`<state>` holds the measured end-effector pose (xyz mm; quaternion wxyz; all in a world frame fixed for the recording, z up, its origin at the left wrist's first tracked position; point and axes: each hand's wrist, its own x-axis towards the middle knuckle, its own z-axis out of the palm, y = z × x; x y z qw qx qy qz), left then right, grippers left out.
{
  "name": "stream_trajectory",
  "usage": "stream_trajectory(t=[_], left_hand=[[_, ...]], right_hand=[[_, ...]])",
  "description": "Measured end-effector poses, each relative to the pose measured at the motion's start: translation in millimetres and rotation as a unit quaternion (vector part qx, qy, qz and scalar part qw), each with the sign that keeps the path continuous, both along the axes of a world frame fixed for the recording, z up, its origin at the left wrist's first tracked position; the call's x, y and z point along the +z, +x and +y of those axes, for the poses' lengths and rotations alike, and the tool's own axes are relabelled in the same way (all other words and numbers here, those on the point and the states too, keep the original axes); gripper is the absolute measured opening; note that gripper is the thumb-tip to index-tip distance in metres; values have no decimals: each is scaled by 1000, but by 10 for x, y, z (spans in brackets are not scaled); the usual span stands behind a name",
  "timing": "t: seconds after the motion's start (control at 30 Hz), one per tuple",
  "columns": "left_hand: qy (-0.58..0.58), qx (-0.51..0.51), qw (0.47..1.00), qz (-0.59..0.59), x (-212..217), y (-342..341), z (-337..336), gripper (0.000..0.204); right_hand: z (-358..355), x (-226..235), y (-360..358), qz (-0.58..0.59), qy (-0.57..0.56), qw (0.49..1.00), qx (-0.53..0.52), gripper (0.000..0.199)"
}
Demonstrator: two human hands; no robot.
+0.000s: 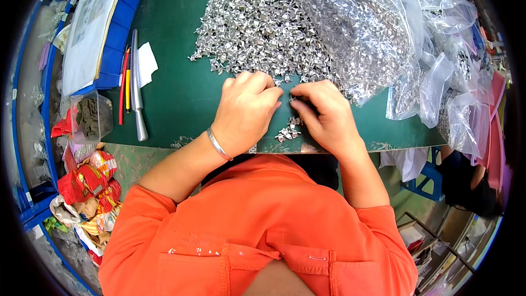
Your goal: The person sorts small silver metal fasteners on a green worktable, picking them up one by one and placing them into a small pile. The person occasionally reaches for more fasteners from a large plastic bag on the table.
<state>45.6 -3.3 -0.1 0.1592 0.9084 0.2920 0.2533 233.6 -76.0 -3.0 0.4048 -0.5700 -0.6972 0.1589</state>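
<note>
A large heap of small silver metal pieces point(257, 27) lies on the green tabletop point(186, 85), with both hands at its near edge. My left hand point(247, 107) is closed, its thumb and fingertips pressed together; what they hold, if anything, is hidden. Just across a narrow gap, my right hand point(327, 114) is closed in a pinch, with a small silver piece point(292, 98) showing at its fingertips. A little cluster of similar pieces point(289, 130) lies between the hands, close to the table's front edge. A bracelet point(218, 143) circles my left wrist.
Clear plastic bags point(378, 33) of silver pieces cover the right side. At the left are a grey tapered rod point(137, 87), red and yellow pens point(127, 87), a white paper scrap point(146, 64), a blue bin point(116, 38) and a clear tub point(92, 116). A blue stool point(430, 178) stands below right.
</note>
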Motion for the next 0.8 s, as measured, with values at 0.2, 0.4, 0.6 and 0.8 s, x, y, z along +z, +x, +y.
stream_trajectory(t=[0.2,0.4,0.6,0.8], left_hand=[[8,-8,1000,-2,-88,-22,-48,16],[-14,-40,997,-57,-93,-23,-39,17],[-50,-67,993,-77,17,-50,-75,16],[-101,49,982,-149,12,-256,17,12]], right_hand=[[-14,-83,0,-64,57,996,2,15],[-100,-45,82,-28,33,999,-3,19],[86,-76,40,-72,58,996,-21,19],[-33,-74,95,-69,32,997,-17,20]])
